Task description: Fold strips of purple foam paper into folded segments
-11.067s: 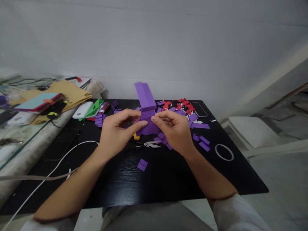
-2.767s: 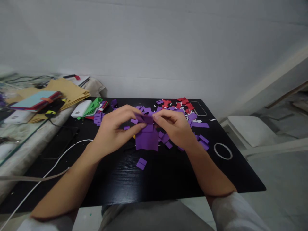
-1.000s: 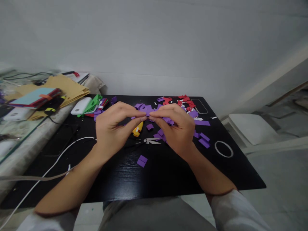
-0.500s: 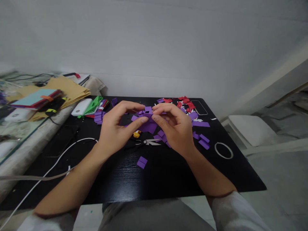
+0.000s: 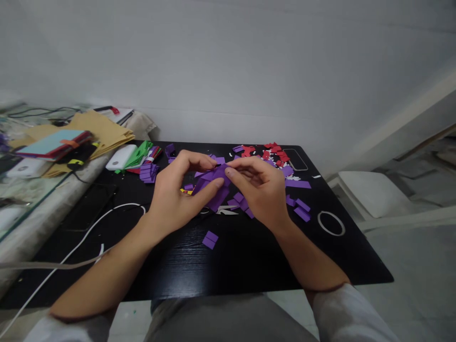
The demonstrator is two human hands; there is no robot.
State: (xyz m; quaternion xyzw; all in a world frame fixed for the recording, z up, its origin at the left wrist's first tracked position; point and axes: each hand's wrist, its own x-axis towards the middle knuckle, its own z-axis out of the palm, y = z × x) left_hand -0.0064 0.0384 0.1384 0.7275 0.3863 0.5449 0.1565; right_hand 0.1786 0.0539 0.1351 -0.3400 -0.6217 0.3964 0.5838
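Between my two hands is a piece of folded purple paper [image 5: 218, 197], held above the black table. My left hand [image 5: 183, 187] grips its left side with thumb and fingers curled. At its upper right corner, my right hand [image 5: 258, 187] pinches it between thumb and index finger. Below the paper lie scissors [image 5: 228, 210], their handles partly hidden. A creased purple square [image 5: 210, 240] rests on the table nearer me. More purple pieces [image 5: 240, 203] lie beside my right hand, and a small yellow item [image 5: 186, 191] shows in part by my left fingers.
Red and white paper scraps [image 5: 276, 154] are heaped at the back right of the table [image 5: 213, 275]. A ring [image 5: 331, 223] lies at right. A white cable [image 5: 87, 233], green paper [image 5: 140, 154] and a white device [image 5: 121, 157] are on the left. A white stool [image 5: 374, 192] stands beyond.
The purple paper has turned and tilted between my hands, so its broad face now hangs lower and covers part of the scissors. My left thumb has shifted slightly right.
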